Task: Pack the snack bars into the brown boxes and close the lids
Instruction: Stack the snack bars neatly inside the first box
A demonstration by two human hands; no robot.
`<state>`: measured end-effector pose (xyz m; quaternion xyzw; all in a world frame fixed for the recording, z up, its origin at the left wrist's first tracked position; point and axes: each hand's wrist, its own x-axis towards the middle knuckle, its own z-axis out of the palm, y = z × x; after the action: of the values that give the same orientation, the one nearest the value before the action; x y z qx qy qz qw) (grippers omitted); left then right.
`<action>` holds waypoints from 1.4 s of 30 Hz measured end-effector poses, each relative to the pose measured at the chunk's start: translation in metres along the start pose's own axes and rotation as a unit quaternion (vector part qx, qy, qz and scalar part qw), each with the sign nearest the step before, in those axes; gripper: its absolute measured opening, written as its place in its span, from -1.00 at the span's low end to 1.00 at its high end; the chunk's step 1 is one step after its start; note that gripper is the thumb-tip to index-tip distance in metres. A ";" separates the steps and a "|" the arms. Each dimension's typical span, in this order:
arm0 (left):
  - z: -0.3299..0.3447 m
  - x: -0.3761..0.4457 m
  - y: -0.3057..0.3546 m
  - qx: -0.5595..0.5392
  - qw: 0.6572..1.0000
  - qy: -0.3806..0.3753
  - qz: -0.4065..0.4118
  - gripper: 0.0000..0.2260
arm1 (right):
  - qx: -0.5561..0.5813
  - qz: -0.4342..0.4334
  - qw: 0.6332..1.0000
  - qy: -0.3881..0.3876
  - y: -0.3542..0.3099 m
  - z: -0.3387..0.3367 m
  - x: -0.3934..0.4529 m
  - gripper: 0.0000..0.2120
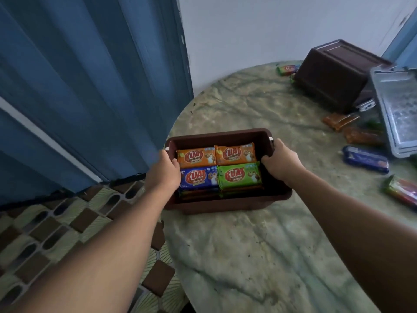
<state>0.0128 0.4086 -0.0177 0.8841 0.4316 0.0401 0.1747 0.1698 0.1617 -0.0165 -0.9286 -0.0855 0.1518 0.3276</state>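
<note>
An open brown box sits at the left edge of the round marbled table. Inside lie two orange snack bars, a blue one and a green one, stacked on others. My left hand grips the box's left rim, thumb curled inside. My right hand grips the right rim the same way. A second brown box lies tipped over at the far right. Loose bars lie beyond it: orange ones, a blue one, a green one.
A clear grey lid leans at the right edge of the table over some bars. Another bar lies behind the tipped box. A blue folding partition stands to the left, with patterned floor tiles below.
</note>
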 end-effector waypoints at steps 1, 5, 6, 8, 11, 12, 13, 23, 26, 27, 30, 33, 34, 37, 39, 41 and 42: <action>0.001 -0.006 -0.001 -0.002 1.000 0.003 -0.007 -0.76 | -0.001 -0.006 1.000 -0.004 0.002 -0.001 -0.002 -0.74; 0.004 -0.029 -0.005 0.003 0.999 0.018 -0.028 -0.76 | -0.019 -0.024 0.999 -0.021 0.006 -0.005 -0.011 -0.74; 0.003 -0.034 -0.005 0.003 0.999 0.021 -0.029 -0.77 | -0.017 -0.025 0.999 -0.026 0.007 -0.006 -0.013 -0.74; 0.004 -0.037 -0.006 -0.004 0.999 0.022 -0.028 -0.79 | -0.016 -0.028 0.999 -0.026 0.007 -0.008 -0.015 -0.76; 0.008 -0.034 -0.011 -0.019 0.999 0.014 -0.024 -0.80 | -0.016 -0.026 0.999 -0.020 0.011 -0.006 -0.016 -0.76; 0.009 -0.034 -0.012 -0.024 0.999 0.013 -0.024 -0.80 | -0.017 -0.026 0.999 -0.020 0.011 -0.006 -0.016 -0.76; 0.009 -0.035 -0.015 -0.028 0.999 0.011 -0.028 -0.79 | -0.021 -0.028 0.999 -0.021 0.012 -0.004 -0.017 -0.76; 0.006 -0.068 -0.010 -0.016 0.999 0.009 -0.039 -0.79 | -0.013 -0.035 0.998 -0.044 0.027 -0.016 -0.031 -0.76; 0.010 -0.090 -0.007 -0.029 0.998 0.017 -0.059 -0.78 | -0.018 -0.051 0.997 -0.062 0.038 -0.024 -0.032 -0.75; 0.012 -0.098 -0.005 -0.031 0.997 0.022 -0.069 -0.78 | -0.021 -0.059 0.996 -0.068 0.041 -0.027 -0.032 -0.75; 0.016 -0.131 0.008 -0.036 0.994 0.037 -0.098 -0.79 | -0.024 -0.085 0.992 -0.091 0.056 -0.039 -0.035 -0.76; 0.022 -0.160 0.019 -0.040 0.989 0.051 -0.130 -0.83 | -0.012 -0.102 0.988 -0.113 0.070 -0.050 -0.038 -0.76; 0.026 -0.170 0.024 -0.043 0.987 0.057 -0.141 -0.84 | -0.011 -0.107 0.987 -0.119 0.076 -0.055 -0.040 -0.76; 0.038 -0.198 0.034 -0.042 0.983 0.070 -0.162 -0.84 | -0.017 -0.121 0.983 -0.136 0.096 -0.068 -0.046 -0.72; 0.044 -0.215 0.037 -0.042 0.982 0.076 -0.168 -0.83 | -0.023 -0.131 0.981 -0.144 0.105 -0.076 -0.051 -0.66; 0.050 -0.228 0.038 -0.052 0.980 0.091 -0.167 -0.82 | -0.026 -0.140 0.979 -0.146 0.112 -0.083 -0.057 -0.62; 0.052 -0.233 0.039 -0.056 0.980 0.099 -0.166 -0.81 | -0.027 -0.140 0.979 -0.145 0.115 -0.086 -0.059 -0.62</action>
<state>-0.0922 0.1911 -0.0344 0.7806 0.5845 0.1222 0.1848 0.1499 0.0077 -0.0126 -0.8841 -0.2652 0.2346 0.3049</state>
